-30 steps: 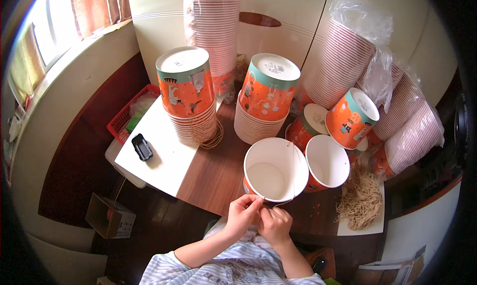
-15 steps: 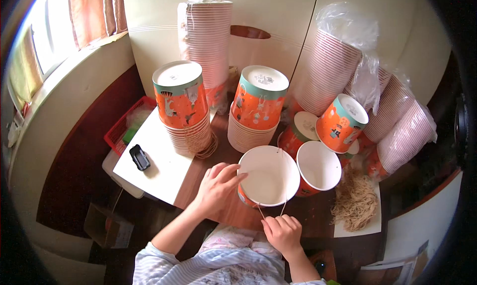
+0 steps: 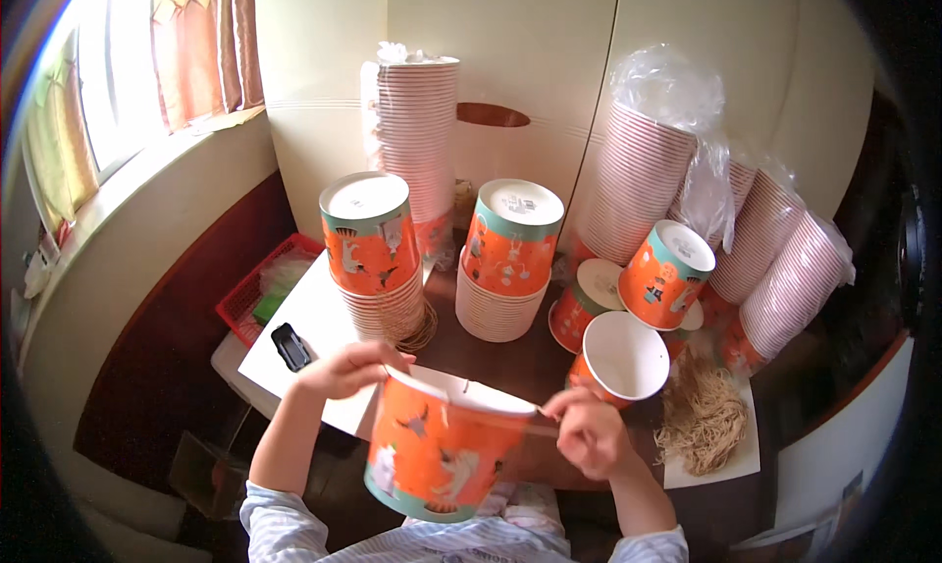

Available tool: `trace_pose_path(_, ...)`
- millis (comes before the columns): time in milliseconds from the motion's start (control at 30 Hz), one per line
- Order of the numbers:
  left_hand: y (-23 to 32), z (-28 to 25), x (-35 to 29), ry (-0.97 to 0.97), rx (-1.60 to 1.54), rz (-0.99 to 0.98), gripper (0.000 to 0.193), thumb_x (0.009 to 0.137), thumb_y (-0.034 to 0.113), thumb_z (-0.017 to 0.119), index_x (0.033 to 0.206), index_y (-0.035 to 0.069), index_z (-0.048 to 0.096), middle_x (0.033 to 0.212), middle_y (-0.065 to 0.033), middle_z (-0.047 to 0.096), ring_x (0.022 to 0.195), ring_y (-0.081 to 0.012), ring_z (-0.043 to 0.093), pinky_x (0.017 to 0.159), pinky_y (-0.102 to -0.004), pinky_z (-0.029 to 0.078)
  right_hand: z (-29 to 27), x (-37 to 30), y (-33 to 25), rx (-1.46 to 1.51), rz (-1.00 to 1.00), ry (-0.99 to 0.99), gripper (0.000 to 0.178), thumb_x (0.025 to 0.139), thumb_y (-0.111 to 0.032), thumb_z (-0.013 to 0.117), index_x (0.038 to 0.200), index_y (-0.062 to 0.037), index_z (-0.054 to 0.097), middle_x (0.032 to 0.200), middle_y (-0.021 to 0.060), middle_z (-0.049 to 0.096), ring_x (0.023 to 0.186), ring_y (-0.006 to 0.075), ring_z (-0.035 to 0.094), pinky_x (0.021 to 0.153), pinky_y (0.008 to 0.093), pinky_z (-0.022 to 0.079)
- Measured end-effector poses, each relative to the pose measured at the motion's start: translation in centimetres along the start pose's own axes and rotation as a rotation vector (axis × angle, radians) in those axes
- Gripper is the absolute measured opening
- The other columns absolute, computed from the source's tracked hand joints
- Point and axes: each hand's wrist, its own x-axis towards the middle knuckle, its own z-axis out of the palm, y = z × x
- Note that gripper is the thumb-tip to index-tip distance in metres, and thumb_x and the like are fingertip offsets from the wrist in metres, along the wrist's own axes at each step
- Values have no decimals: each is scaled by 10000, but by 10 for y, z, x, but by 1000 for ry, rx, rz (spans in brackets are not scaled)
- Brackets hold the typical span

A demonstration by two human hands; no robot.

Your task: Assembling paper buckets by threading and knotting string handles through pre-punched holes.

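An orange paper bucket (image 3: pixel 442 455) with a teal bottom band and animal drawings is lifted and tilted in front of me, its open mouth facing away. My left hand (image 3: pixel 355 369) pinches its rim at the left. By the right side of the rim, my right hand (image 3: pixel 589 428) is closed on a thin cord, which blurs where it runs to the bucket. Inside the far wall a short bit of cord shows at a hole. Just beyond my right hand, another open bucket (image 3: pixel 628 357) leans with its white inside toward me.
Two upside-down bucket stacks (image 3: pixel 510 234) (image 3: pixel 368 239) stand mid-table, with a coil of cord (image 3: pixel 420 329) by the left one. Several plastic-wrapped stacks (image 3: pixel 648 170) rise behind. At right lies a cord bundle (image 3: pixel 702 416); at left, a black tray (image 3: pixel 290 347) and a red basket (image 3: pixel 240 313).
The bucket has been raised off the table and tipped toward me, so its printed outside shows. My left hand went left with the rim; my right hand moved up and right.
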Motion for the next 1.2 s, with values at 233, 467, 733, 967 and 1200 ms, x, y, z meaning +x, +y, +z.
trace_pose_path(233, 48, -86, 27, 663, -297, -101, 180, 900, 208, 462, 848, 46, 520, 778, -5, 548, 719, -74, 533, 646, -253, 468, 28, 138, 37, 437, 106, 22, 328, 776, -8, 565, 1038, -66, 377, 676, -17, 440, 578, 32, 422, 495, 198, 358)
trace_pose_path(467, 29, -171, 65, 992, -299, -164, 209, 880, 149, 481, 887, -37, 577, 768, -46, 596, 637, -108, 560, 559, -235, 473, 51, 247, 66, -117, -52, -33, 908, 615, -190, 771, 1312, -82, 201, 699, 74, 486, 627, 173, 515, 588, 305, 441)
trace_pose_path(733, -42, -220, 78, 1109, -114, -406, 170, 780, 197, 550, 715, 52, 610, 610, -3, 558, 477, -79, 456, 410, -220, 323, 62, 285, 67, -351, 187, -85, 861, 654, -449, 690, 1281, 5, 315, 1115, 239, 525, 1057, 342, 506, 877, 380, 412)
trace_pose_path(967, -58, -193, 77, 1056, -346, -332, 295, 845, 286, 514, 914, 12, 601, 838, -94, 616, 685, -178, 589, 611, -332, 497, 80, 279, 89, -165, 382, -118, 619, 721, -474, 620, 1135, -26, 513, 1059, 179, 580, 1002, 296, 548, 863, 347, 418)
trace_pose_path(1200, -72, -190, 63, 859, -284, -213, 655, 859, 580, 306, 1251, 62, 393, 1215, -113, 478, 1093, -227, 479, 922, -379, 404, 77, 276, 103, 21, 410, -158, 563, 757, -441, 604, 1138, -36, 517, 1035, 146, 602, 970, 240, 569, 842, 312, 420)
